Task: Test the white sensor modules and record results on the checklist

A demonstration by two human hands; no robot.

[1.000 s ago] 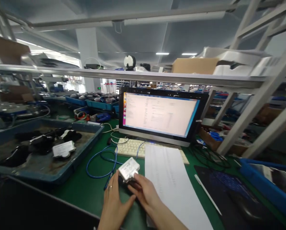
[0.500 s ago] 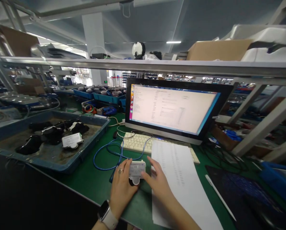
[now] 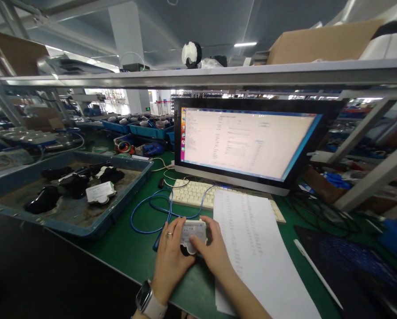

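Observation:
Between my hands is a small white labelled device (image 3: 198, 229) with printed text, a rounded tab at its lower edge and something black beneath it. My left hand (image 3: 172, 257), wearing a ring and a watch, is closed round its left side. With the thumb lying across the device's face and the fingers at its right edge, my right hand (image 3: 214, 250) grips it too. The back of the device is hidden. Close behind it, a blue cable (image 3: 141, 230) lies coiled on the green bench top (image 3: 125, 257).
A blue-grey tray (image 3: 116, 210) at left holds several black parts and a similar white device (image 3: 100, 193). Behind my hands are a keyboard (image 3: 193, 195) and a lit monitor (image 3: 241, 141). Printed sheets (image 3: 261, 261), a white pen (image 3: 318, 274) and a dark mat (image 3: 347, 261) lie at right.
My right fingers have closed in from apart onto the device's right edge, and the thumb has moved further across its face. The left hand keeps its hold. The view has shifted slightly.

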